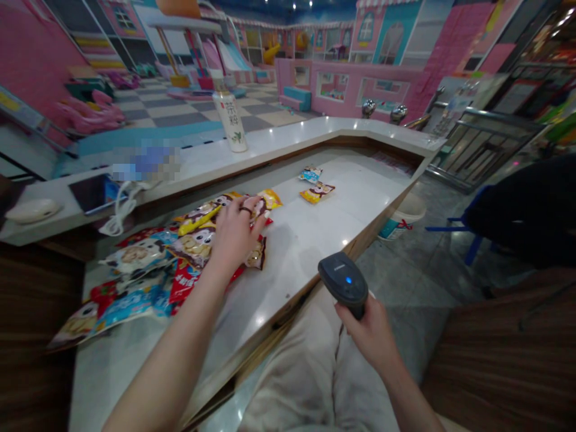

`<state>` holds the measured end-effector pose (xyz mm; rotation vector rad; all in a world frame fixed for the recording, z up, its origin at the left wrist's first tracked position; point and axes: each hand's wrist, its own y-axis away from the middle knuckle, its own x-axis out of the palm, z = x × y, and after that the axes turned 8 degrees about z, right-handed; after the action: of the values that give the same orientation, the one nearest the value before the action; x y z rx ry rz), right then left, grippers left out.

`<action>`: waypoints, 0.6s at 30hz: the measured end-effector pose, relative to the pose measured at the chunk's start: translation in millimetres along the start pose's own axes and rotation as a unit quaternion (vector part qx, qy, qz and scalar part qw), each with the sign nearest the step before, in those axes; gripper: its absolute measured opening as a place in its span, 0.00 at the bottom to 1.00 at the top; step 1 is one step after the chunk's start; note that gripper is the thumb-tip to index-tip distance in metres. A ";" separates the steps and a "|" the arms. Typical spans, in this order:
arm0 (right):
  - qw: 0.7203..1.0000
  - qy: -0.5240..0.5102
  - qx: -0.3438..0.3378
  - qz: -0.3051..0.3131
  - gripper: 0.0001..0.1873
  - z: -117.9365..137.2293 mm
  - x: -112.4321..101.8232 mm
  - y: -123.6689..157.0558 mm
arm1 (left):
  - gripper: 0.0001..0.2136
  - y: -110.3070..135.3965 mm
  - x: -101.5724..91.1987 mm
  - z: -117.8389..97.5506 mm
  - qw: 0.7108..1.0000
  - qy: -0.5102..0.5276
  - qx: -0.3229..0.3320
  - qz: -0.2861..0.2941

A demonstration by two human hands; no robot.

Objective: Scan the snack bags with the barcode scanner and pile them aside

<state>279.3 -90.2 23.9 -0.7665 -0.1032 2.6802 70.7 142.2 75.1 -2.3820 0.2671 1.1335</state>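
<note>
My right hand [371, 330] is wrapped round the handle of a dark barcode scanner [342, 277] with a blue light on top, held over my lap beyond the counter's near edge. My left hand [236, 231] lies palm down with fingers spread on a pile of snack bags [195, 243] at the counter's left. Yellow, red and blue bags overlap there, and the hand hides part of them. Farther along the white counter [283, 264] lie a small yellow snack bag [317, 192] and a small blue one [310, 174], apart from the pile.
On the raised ledge [306, 130] stand a white tea bottle [230, 120], a phone [93, 193], a white cable [120, 210] and a pale mouse-shaped object [32, 210]. A white bucket [407, 213] is on the floor to the right, near a blue-legged chair [477, 243].
</note>
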 end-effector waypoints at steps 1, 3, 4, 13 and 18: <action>1.000 0.001 0.002 0.000 0.07 -0.4 0.0 0.5 | 0.24 -3.2 -8.6 10.3 0.995 -0.097 -0.006 -0.017; 1.000 0.000 0.007 0.005 0.08 -1.1 0.9 1.4 | 0.23 -7.7 -17.8 32.3 0.972 -0.234 -0.027 -0.015; 1.000 -0.002 0.012 0.010 0.08 -1.6 1.4 1.7 | 0.22 -9.2 -19.2 42.5 0.959 -0.280 -0.035 0.005; 0.999 -0.008 0.041 0.019 0.07 -17.9 -0.7 -3.0 | 0.30 -42.7 18.6 24.5 0.966 -0.256 -0.008 0.041; 0.999 -0.004 0.045 0.004 0.06 -22.7 -3.4 -11.5 | 0.35 -105.6 110.8 -22.1 0.984 -0.127 0.040 0.118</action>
<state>297.5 -81.2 8.1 -0.7291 0.0177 2.6751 195.4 225.6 37.7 -2.1489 0.5061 1.4902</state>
